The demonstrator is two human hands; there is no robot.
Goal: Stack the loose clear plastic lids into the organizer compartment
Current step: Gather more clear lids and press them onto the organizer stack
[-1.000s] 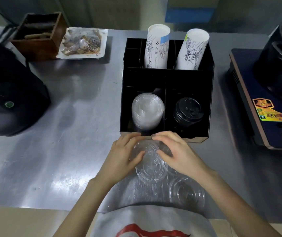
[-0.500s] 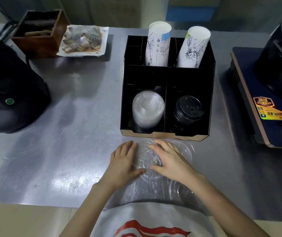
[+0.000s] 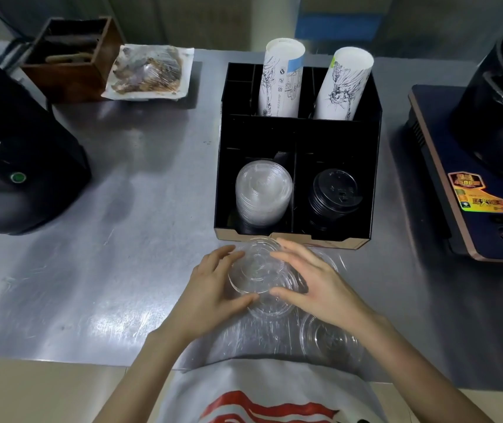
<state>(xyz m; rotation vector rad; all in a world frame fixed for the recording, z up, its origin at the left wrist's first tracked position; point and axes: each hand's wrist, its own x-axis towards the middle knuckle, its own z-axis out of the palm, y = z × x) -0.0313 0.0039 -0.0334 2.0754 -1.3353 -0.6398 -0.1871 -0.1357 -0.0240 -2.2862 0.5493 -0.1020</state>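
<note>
I see my left hand [image 3: 213, 288] and right hand [image 3: 311, 285] cupping a small stack of loose clear round plastic lids [image 3: 258, 271] from either side, each grip grasping its rim, on the brushed steel surface [image 3: 122, 239] just in front of the black compartmented organizer [image 3: 297, 135], whose front-left compartment holds a clear lid stack [image 3: 264, 190].

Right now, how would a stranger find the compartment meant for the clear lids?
Find the black organizer on the steel counter. Its near row has two bays; take the left bay. It holds a clear lid stack, while the right one holds black lids.
</note>
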